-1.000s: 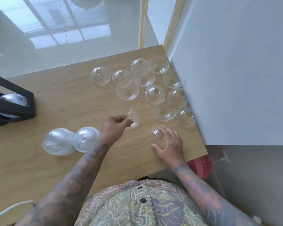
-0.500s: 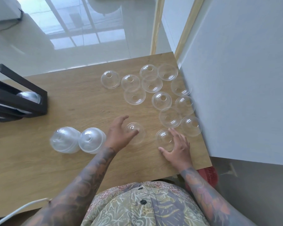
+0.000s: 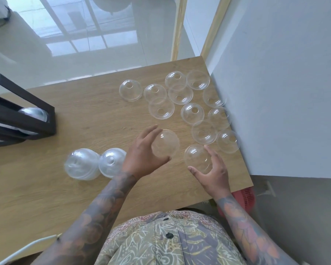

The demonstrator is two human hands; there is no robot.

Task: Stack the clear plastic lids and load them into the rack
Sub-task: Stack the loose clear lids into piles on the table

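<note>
The left hand (image 3: 141, 155) curls fingers and thumb round a clear dome lid (image 3: 165, 143) near the middle of the table (image 3: 36, 188), while further right the right hand (image 3: 211, 172) cups a second dome lid (image 3: 196, 156) near the table's right edge, thumb and fingers bracketing its rim. These thin lids look featherlight, springy and slick, so I would hold them lightly by the rim rather than squeeze the dome.
</note>
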